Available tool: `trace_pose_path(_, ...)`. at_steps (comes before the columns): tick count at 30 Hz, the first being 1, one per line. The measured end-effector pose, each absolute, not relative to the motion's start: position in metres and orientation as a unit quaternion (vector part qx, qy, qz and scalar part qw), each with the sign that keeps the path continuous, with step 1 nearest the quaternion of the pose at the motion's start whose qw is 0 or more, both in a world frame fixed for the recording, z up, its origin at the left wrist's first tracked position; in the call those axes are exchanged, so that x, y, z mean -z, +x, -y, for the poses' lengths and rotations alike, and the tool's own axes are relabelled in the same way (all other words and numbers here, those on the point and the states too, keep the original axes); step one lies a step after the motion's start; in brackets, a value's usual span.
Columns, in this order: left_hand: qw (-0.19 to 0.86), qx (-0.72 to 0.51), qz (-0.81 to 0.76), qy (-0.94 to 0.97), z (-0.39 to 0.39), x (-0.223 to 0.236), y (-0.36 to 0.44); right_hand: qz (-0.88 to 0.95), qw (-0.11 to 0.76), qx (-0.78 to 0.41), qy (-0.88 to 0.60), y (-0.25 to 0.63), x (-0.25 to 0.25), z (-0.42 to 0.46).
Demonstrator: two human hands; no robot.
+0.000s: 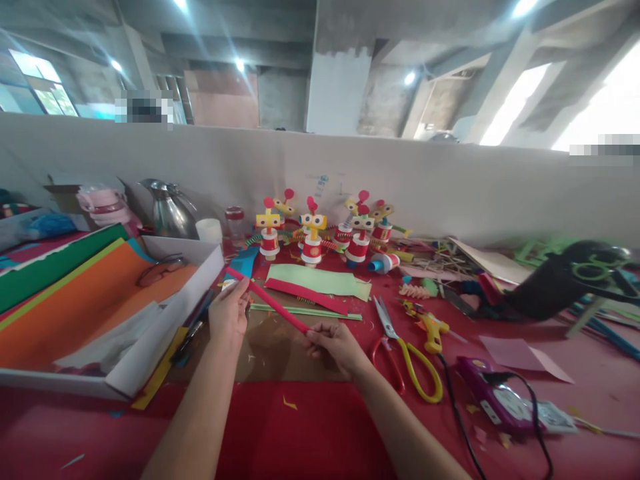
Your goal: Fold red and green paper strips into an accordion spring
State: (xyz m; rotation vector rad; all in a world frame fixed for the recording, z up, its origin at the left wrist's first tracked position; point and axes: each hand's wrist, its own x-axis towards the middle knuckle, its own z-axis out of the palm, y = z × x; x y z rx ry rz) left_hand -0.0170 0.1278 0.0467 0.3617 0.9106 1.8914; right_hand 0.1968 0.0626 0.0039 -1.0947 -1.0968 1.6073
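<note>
A long red paper strip (273, 303) stretches slantwise between my two hands, above a brown cardboard sheet (270, 350). My left hand (229, 312) pinches the strip near its upper left end. My right hand (336, 343) pinches its lower right end. Just beyond the strip lie a pale green paper sheet (315, 279) and a red strip of paper on the red tablecloth.
A white box (165, 327) of coloured paper sheets sits at the left. Scissors (407, 350), a yellow glue gun (431, 328) and a purple device (495, 393) with a black cord lie at the right. Several paper-cup figures (313, 240) stand at the back, near a metal kettle (167, 210).
</note>
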Motion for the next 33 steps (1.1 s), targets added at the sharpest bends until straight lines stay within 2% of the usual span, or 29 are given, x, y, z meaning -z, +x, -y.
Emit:
trace_pose_path(5,0.459,-0.785,-0.378,0.175,-0.126,-0.045,-0.016,0.465,0.435,-0.637,-0.434,0.204,-0.008,-0.064)
trace_pose_path(11,0.575,-0.709,-0.362,0.187,-0.121,-0.05,-0.02,0.506,0.386,-0.642,-0.429,0.214,-0.004,-0.067)
trace_pose_path(14,0.594,-0.683,-0.38,0.187,-0.119,-0.051,-0.02,0.525,0.358,-0.644,-0.427,0.215,-0.006,-0.066)
trace_pose_path(24,0.587,-0.646,-0.426,0.237,-0.113,-0.04,0.008,0.548,0.322,-0.627,-0.451,0.205,-0.008,-0.061)
trace_pose_path(33,0.52,-0.669,-0.456,0.273,-0.117,-0.041,0.001,0.537,0.322,-0.66,-0.417,0.207,-0.02,-0.056)
